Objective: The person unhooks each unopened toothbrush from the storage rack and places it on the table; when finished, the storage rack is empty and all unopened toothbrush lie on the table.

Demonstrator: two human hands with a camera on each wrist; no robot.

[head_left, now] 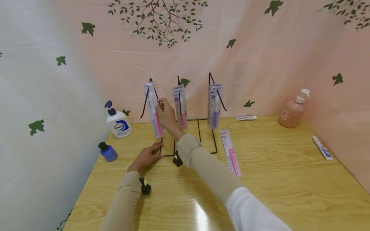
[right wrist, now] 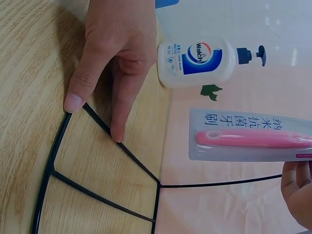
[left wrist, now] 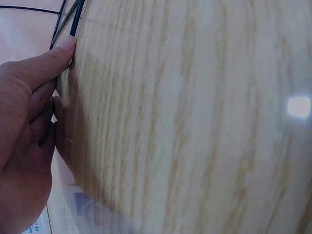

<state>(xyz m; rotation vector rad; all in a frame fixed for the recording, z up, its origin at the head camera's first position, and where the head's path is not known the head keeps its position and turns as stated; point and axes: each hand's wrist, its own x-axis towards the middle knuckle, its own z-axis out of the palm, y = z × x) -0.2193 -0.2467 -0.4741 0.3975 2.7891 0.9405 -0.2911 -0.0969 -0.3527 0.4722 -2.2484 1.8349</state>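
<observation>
A black wire rack (head_left: 214, 141) stands on the wooden table (head_left: 274, 179) with a packaged toothbrush hanging on each of its three hooks. My right hand (head_left: 162, 110) pinches the left pack, a pink toothbrush (head_left: 154, 110), at its right edge; the right wrist view shows the same pack (right wrist: 248, 136) with my fingertips (right wrist: 297, 187) beside it. My left hand (head_left: 153, 151) lies flat on the table, its thumb and a finger pressing the rack's base wire (right wrist: 97, 197) at the front left corner. The middle pack (head_left: 180, 106) and the purple pack (head_left: 215, 106) hang untouched.
Another pink toothbrush pack (head_left: 231, 152) lies flat to the right of the rack. A white soap pump bottle (head_left: 118, 123) and a small blue bottle (head_left: 107, 151) stand at the left. At the right are a pink pump bottle (head_left: 293, 110), a toothpaste tube (head_left: 322, 147) and a white tube (head_left: 245, 118). Curtains close in the table.
</observation>
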